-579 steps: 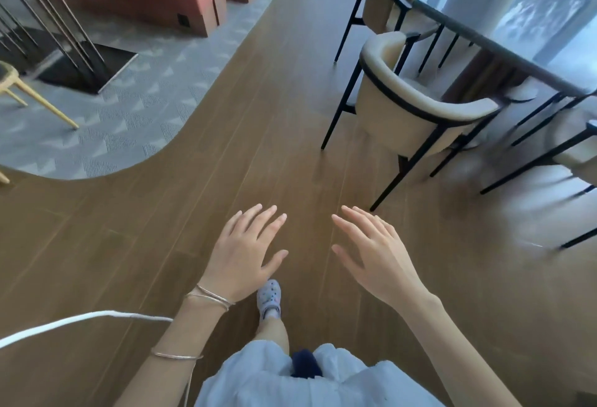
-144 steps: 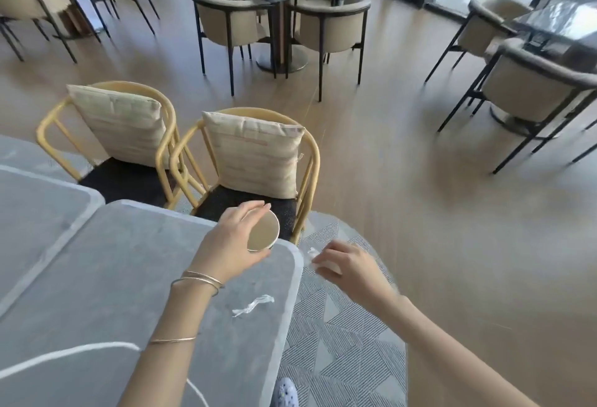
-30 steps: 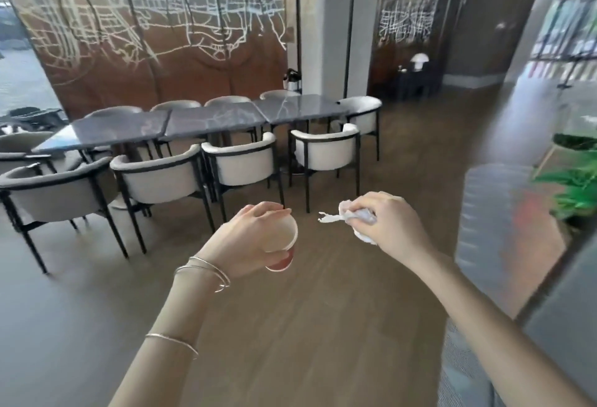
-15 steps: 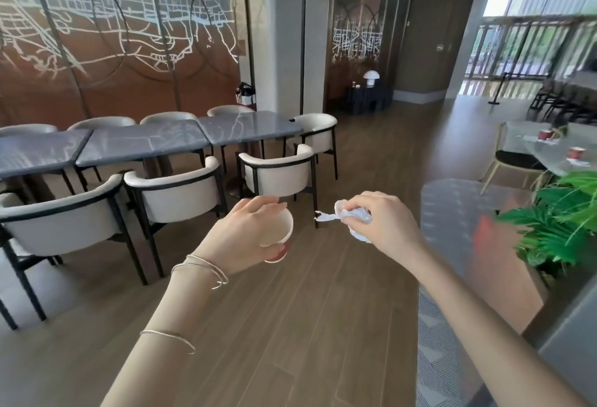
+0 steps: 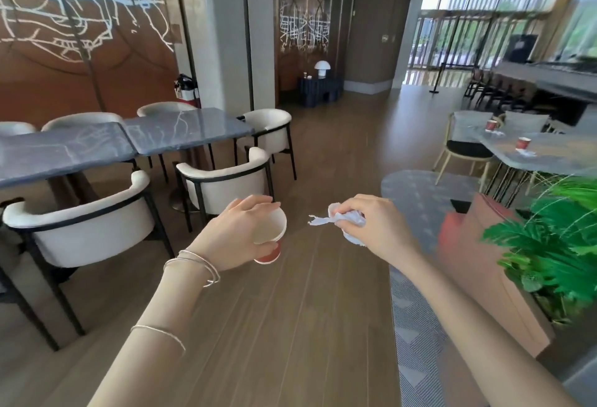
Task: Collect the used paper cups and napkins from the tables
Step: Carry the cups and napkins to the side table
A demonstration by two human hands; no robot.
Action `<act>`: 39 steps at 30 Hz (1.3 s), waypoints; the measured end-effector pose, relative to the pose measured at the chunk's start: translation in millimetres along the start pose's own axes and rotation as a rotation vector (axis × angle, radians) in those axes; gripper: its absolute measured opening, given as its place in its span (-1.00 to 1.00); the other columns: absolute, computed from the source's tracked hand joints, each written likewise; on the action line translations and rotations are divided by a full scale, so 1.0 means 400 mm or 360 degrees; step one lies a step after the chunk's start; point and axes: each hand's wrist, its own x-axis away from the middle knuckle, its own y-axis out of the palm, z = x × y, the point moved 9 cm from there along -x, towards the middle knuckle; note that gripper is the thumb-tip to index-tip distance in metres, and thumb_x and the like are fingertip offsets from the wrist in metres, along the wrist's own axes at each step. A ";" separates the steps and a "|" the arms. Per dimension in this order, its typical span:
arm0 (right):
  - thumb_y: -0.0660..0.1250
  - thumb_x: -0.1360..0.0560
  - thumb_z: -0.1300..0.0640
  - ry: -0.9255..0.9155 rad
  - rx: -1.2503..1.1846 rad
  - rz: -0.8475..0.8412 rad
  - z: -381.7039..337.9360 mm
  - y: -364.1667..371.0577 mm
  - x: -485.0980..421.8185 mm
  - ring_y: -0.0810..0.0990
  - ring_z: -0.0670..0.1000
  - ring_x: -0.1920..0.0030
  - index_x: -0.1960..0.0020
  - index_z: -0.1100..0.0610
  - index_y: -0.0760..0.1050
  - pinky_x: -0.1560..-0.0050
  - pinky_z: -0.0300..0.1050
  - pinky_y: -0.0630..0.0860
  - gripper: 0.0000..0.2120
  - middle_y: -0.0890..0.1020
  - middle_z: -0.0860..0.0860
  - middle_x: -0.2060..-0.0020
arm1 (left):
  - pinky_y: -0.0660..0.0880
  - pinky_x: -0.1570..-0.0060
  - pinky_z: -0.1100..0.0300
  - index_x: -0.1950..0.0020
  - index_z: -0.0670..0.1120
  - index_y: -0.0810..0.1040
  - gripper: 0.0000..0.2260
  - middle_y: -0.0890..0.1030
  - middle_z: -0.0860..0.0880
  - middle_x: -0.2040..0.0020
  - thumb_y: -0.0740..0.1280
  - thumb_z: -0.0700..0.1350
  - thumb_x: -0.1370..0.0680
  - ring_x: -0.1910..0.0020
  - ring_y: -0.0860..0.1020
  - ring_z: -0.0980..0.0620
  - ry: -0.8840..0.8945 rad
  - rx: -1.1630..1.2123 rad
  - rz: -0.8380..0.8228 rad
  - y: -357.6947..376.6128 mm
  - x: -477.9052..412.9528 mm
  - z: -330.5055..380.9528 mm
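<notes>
A pale grey stone-topped table (image 5: pixel 565 152) stood at far right. Well short of that table, the left hand (image 5: pixel 239 238) curled round a white-lined red paper cup (image 5: pixel 270 232); the right hand (image 5: pixel 376 229), nearer the table, pinched a crumpled white napkin (image 5: pixel 323 220). On the table stood two small red cups (image 5: pixel 523 143).

Cream armchairs (image 5: pixel 226 187) with black frames, green plant (image 5: pixel 555 245) at right, white lamp (image 5: pixel 322 66) far back, fire extinguisher (image 5: pixel 187 91), wood floor (image 5: pixel 290 326)
</notes>
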 end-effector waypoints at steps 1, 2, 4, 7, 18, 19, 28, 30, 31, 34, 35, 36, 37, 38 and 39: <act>0.39 -0.43 0.12 -0.0001 0.0005 0.0008 0.013 0.006 -0.051 0.51 -0.05 0.22 0.16 -0.01 0.62 0.28 -0.11 0.43 -0.95 0.52 -0.14 0.30 | 0.41 -0.19 -0.03 -0.40 0.11 0.29 -0.43 0.28 0.18 -0.38 0.39 0.06 -0.43 -0.32 0.27 0.05 0.0019 0.0000 0.0002 -0.002 -0.054 -0.021; 0.39 -0.43 0.12 0.0005 0.0019 0.0008 0.025 0.013 -0.104 0.50 -0.06 0.23 0.16 -0.01 0.62 0.28 -0.10 0.43 -0.95 0.52 -0.13 0.30 | 0.40 -0.20 -0.06 -0.40 0.10 0.29 -0.43 0.27 0.17 -0.38 0.39 0.06 -0.43 -0.34 0.26 0.04 0.0031 0.0004 0.0002 -0.007 -0.108 -0.043; 0.38 -0.44 0.12 0.0013 0.0027 0.0018 0.046 0.023 -0.206 0.50 -0.05 0.23 0.16 -0.01 0.62 0.27 -0.08 0.44 -0.94 0.55 -0.10 0.28 | 0.37 -0.23 -0.09 -0.41 0.09 0.29 -0.43 0.27 0.15 -0.39 0.38 0.05 -0.43 -0.36 0.25 0.03 0.0063 0.0006 0.0004 -0.018 -0.213 -0.081; 0.38 -0.43 0.15 -0.0006 -0.0009 0.0089 0.081 0.040 -0.342 0.51 -0.05 0.28 0.20 -0.04 0.61 0.31 -0.04 0.44 -0.89 0.57 -0.03 0.31 | 0.37 -0.23 -0.04 -0.41 0.08 0.29 -0.43 0.28 0.13 -0.39 0.38 0.04 -0.44 -0.34 0.26 0.03 0.0122 -0.0019 0.0064 -0.030 -0.352 -0.133; 0.40 -0.40 0.14 0.0110 -0.0059 -0.0010 0.409 0.271 -0.683 0.51 -0.08 0.35 0.24 -0.07 0.59 0.36 -0.12 0.39 -0.88 0.51 -0.15 0.37 | 0.37 -0.23 -0.04 -0.40 0.11 0.28 -0.43 0.28 0.16 -0.38 0.39 0.06 -0.43 -0.33 0.27 0.05 -0.0003 0.0048 -0.0116 0.179 -0.730 -0.364; 0.40 -0.39 0.14 0.0113 -0.0060 -0.0020 0.444 0.288 -0.721 0.51 -0.11 0.35 0.24 -0.08 0.59 0.37 -0.14 0.38 -0.88 0.51 -0.16 0.37 | 0.38 -0.23 -0.03 -0.40 0.11 0.29 -0.43 0.28 0.17 -0.38 0.39 0.06 -0.42 -0.33 0.28 0.05 -0.0012 0.0050 -0.0132 0.201 -0.770 -0.382; 0.39 -0.40 0.13 -0.0001 -0.0029 -0.0058 0.703 0.320 -1.175 0.51 -0.08 0.34 0.21 -0.09 0.59 0.36 -0.11 0.39 -0.89 0.51 -0.18 0.36 | 0.38 -0.21 0.02 -0.38 0.11 0.33 -0.42 0.32 0.16 -0.36 0.41 0.06 -0.40 -0.29 0.32 0.06 -0.0105 0.0059 -0.0007 0.263 -1.246 -0.502; 0.40 -0.40 0.11 -0.0049 -0.0021 -0.0031 0.746 0.317 -1.278 0.50 -0.14 0.34 0.21 -0.11 0.59 0.40 -0.21 0.34 -0.89 0.51 -0.18 0.36 | 0.39 -0.20 0.07 -0.38 0.12 0.34 -0.42 0.34 0.17 -0.35 0.42 0.07 -0.39 -0.27 0.34 0.06 -0.0115 0.0077 0.0043 0.269 -1.343 -0.524; 0.40 -0.40 0.10 -0.0066 -0.0017 -0.0025 0.767 0.321 -1.323 0.50 -0.17 0.33 0.21 -0.12 0.59 0.41 -0.25 0.31 -0.89 0.51 -0.19 0.36 | 0.39 -0.20 0.11 -0.38 0.11 0.34 -0.42 0.34 0.16 -0.35 0.42 0.07 -0.39 -0.27 0.34 0.06 -0.0115 0.0087 0.0055 0.275 -1.387 -0.534; 0.41 -0.40 0.09 -0.0074 -0.0038 -0.0037 0.837 0.366 -1.431 0.50 -0.16 0.34 0.22 -0.13 0.57 0.45 -0.31 0.30 -0.88 0.53 -0.20 0.35 | 0.41 -0.16 0.13 -0.39 0.11 0.32 -0.42 0.31 0.17 -0.36 0.42 0.07 -0.40 -0.27 0.33 0.08 -0.0121 0.0069 0.0032 0.307 -1.508 -0.574; 0.40 -0.40 0.09 -0.0062 -0.0054 -0.0051 0.862 0.388 -1.462 0.50 -0.14 0.33 0.23 -0.13 0.56 0.43 -0.30 0.33 -0.88 0.53 -0.19 0.35 | 0.42 -0.16 0.10 -0.39 0.11 0.31 -0.42 0.30 0.18 -0.37 0.41 0.07 -0.41 -0.27 0.32 0.08 -0.0130 0.0064 0.0020 0.319 -1.547 -0.593; 0.39 -0.41 0.09 -0.0051 -0.0065 -0.0067 0.886 0.411 -1.491 0.50 -0.14 0.30 0.23 -0.12 0.56 0.40 -0.32 0.34 -0.89 0.53 -0.17 0.35 | 0.43 -0.16 0.07 -0.39 0.11 0.31 -0.42 0.30 0.18 -0.37 0.41 0.06 -0.41 -0.27 0.31 0.08 -0.0143 0.0063 0.0010 0.332 -1.585 -0.613; 0.39 -0.41 0.09 -0.0048 -0.0069 -0.0080 0.909 0.434 -1.522 0.49 -0.14 0.29 0.23 -0.12 0.56 0.38 -0.34 0.35 -0.89 0.54 -0.16 0.35 | 0.43 -0.15 0.04 -0.39 0.11 0.31 -0.42 0.29 0.18 -0.37 0.42 0.06 -0.41 -0.27 0.31 0.08 -0.0155 0.0065 0.0001 0.345 -1.623 -0.635; 0.39 -0.42 0.08 -0.0049 -0.0063 -0.0088 0.931 0.455 -1.556 0.49 -0.15 0.28 0.23 -0.12 0.56 0.37 -0.35 0.35 -0.89 0.54 -0.15 0.34 | 0.43 -0.15 0.03 -0.39 0.11 0.32 -0.41 0.29 0.18 -0.37 0.42 0.05 -0.40 -0.27 0.31 0.08 -0.0162 0.0071 -0.0006 0.359 -1.661 -0.659; 0.38 -0.42 0.08 -0.0049 -0.0055 -0.0093 0.953 0.476 -1.593 0.49 -0.16 0.28 0.23 -0.13 0.57 0.37 -0.35 0.35 -0.89 0.54 -0.15 0.34 | 0.43 -0.15 0.03 -0.39 0.10 0.32 -0.41 0.30 0.17 -0.37 0.42 0.04 -0.40 -0.26 0.31 0.07 -0.0163 0.0080 -0.0014 0.374 -1.700 -0.684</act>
